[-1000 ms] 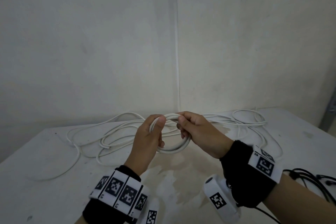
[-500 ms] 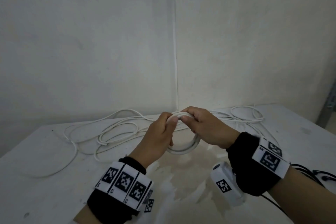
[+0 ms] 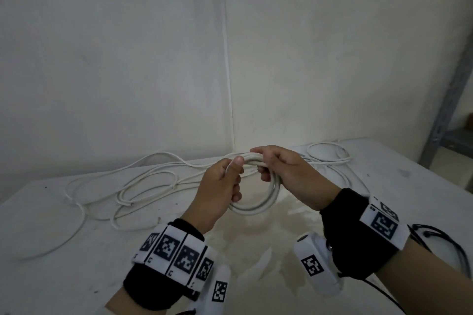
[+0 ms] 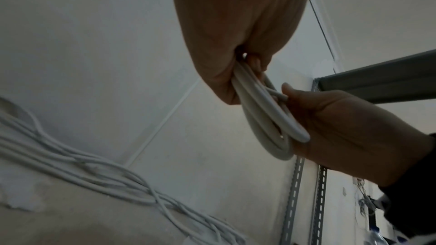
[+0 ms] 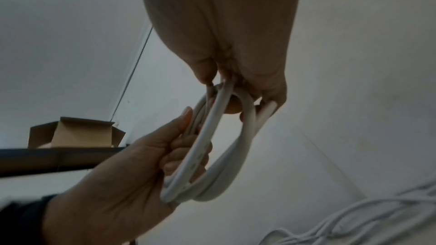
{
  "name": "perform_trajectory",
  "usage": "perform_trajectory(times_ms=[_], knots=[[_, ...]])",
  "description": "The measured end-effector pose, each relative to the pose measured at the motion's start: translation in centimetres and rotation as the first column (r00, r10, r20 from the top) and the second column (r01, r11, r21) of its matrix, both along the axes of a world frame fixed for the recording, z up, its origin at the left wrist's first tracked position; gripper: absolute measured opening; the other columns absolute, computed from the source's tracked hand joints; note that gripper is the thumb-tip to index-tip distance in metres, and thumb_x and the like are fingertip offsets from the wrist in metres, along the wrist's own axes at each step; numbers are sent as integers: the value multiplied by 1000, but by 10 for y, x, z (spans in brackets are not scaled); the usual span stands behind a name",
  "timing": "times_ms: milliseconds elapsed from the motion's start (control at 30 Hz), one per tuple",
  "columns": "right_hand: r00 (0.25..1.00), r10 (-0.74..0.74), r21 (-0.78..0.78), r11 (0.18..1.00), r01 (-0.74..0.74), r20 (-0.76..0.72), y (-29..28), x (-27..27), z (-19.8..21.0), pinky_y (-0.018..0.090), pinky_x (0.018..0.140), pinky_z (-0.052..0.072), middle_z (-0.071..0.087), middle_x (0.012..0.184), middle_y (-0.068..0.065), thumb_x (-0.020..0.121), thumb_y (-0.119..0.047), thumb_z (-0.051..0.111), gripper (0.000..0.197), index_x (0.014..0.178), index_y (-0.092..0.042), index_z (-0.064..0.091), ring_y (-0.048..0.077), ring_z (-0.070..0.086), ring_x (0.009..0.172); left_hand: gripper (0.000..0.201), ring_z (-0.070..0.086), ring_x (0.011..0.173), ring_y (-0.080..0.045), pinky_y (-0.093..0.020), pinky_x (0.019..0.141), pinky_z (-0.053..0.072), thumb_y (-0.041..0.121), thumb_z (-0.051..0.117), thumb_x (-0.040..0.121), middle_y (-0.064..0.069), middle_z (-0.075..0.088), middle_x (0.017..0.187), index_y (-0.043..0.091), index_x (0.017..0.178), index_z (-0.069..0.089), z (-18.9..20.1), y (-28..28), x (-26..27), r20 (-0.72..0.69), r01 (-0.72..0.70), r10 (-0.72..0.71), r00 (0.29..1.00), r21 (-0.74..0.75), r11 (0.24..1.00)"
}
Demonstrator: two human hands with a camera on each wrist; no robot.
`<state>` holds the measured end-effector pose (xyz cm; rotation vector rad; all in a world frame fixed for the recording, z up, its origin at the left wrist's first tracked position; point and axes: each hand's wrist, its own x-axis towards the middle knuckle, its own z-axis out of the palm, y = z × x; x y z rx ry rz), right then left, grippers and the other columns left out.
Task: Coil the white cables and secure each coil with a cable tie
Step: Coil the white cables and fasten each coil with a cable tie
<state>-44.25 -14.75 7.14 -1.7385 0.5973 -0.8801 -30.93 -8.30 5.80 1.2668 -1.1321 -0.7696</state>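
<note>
Head cam: I've got a small coil (image 3: 258, 202) of white cable held up over the surface (image 3: 332, 215), a few turns wound. My left hand (image 3: 220, 192) grips the coil's left side w/ thumb on top; my right hand (image 3: 289, 176) pinches the top of the loops, fingers curled round them. Behind the hands, lots of loose white cable (image 3: 143, 181) lies sprawled on the surface toward the wall, more loops at the far right. So I'd judge we're early: one coil started, most cable uncoiled, no tie on anything. I can't spot a cable tie anywhere. Black wires sit at the right edge, prob. rig leads.

Left wrist cam: the left hand's fingers are wrapped tight on the coil (image 4: 264, 118), approx. three strands visible, one cut end poking out near the other hand. The right hand (image 4: 342, 133) clamps the far side. Loose cable (image 4: 82, 172) trails below. A grey metal shelf frame (image 4: 377, 85) stands beyond.

Right wrist cam: right hand (image 5: 226, 44) holds the loops at top, left hand (image 5: 132, 170) grips lower down, coil (image 5: 212, 148) between them. One container: an open cardboard box (image 5: 78, 133) on a shelf; its contents can't be seen from here.
</note>
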Motion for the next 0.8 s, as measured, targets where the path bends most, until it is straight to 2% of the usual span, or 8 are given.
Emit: perform_trajectory(times_ms=[167,300,400,467,533,600,700,800], knots=[[984,-136,-301,949,97,-113,0,-20,-5,13,60,38,47,71,-6,98,-9,34,21,102,-17,53,0,45,57,29,35,38,-3,-18,43,38,27,43,96,12,37,45,10,74,52,-3,-8,-18,60,71,-71,996,11,997],[972,-194,-375,918,131,-136,-4,-40,-14,19,65,35,47,72,-10,99,-12,35,24,109,-6,56,2,44,63,29,33,37,-5,-18,42,37,26,41,96,10,34,46,8,81,57,-4,-17,-31,56,162,-165,985,54,985],[969,-207,-358,922,148,-133,-3,-54,-17,22,68,40,50,77,-7,99,-12,35,27,115,-2,54,3,46,66,30,31,38,-6,-18,40,35,25,41,96,10,32,46,8,75,54,-7,-21,-47,34,147,-148,988,28,989],[973,-197,-307,939,152,-123,-2,-66,-15,29,78,44,56,92,1,99,-14,35,30,118,-1,54,9,51,75,31,30,38,-7,-17,40,34,26,42,96,11,31,45,8,74,53,-11,-22,-58,18,134,-135,991,23,991],[954,-252,-325,927,190,-161,-4,-86,-15,19,87,40,53,107,-3,99,-19,36,33,122,-4,53,8,51,95,31,30,39,-7,-18,41,34,28,43,96,12,30,45,8,74,53,-16,-24,-67,21,133,-134,991,35,990],[924,-318,-333,913,238,-211,-7,-112,-22,13,86,36,51,110,-6,98,-20,38,33,124,-8,53,5,47,104,31,30,39,-5,-18,41,34,29,42,96,12,31,43,8,76,54,-20,-27,-74,36,131,-132,991,53,990],[874,-400,-238,909,341,-275,-12,-154,-34,20,84,40,55,108,-4,96,-20,44,27,120,-13,56,12,54,100,31,30,38,-3,-16,40,34,29,41,97,12,30,42,8,78,54,-25,-32,-84,29,126,-128,991,63,990],[780,-477,-233,879,417,-405,-19,-189,-45,20,80,37,58,102,-4,94,-22,49,25,116,-13,58,12,55,92,30,30,38,-4,-16,40,34,28,41,97,12,31,42,8,78,54,-28,-39,-99,-1,144,-144,990,70,987]])
